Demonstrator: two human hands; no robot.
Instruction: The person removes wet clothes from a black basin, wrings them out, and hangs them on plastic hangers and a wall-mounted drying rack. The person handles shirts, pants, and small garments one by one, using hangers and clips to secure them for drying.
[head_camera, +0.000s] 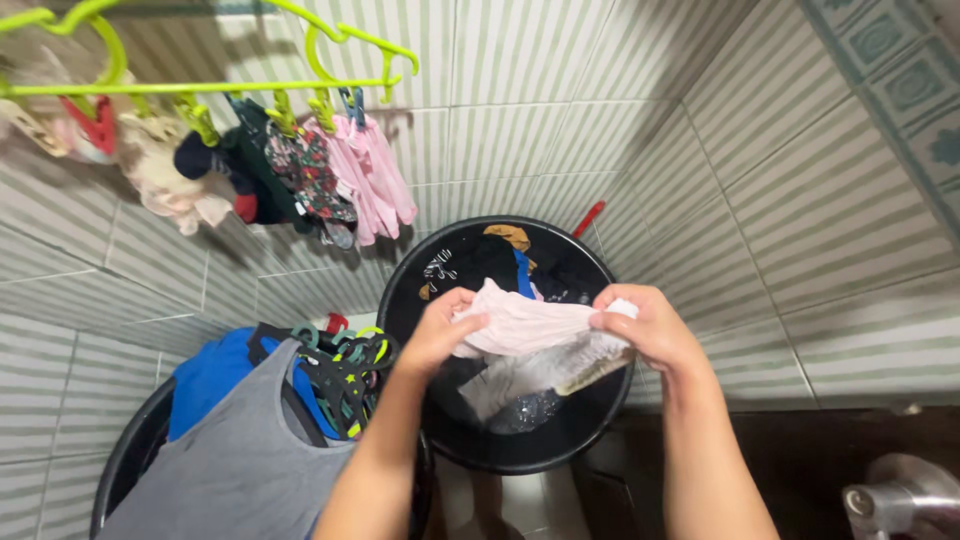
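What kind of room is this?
Probably a home bathroom or wash area used for laundry: striped wall tiles, a black tub of wet clothes, and a green clip hanger with small garments drying. Both hands stretch a pale pink garment.

Even, fairly bright indoor light, soft shadows on striped tiles (edges perhaps bowed by wide lens).
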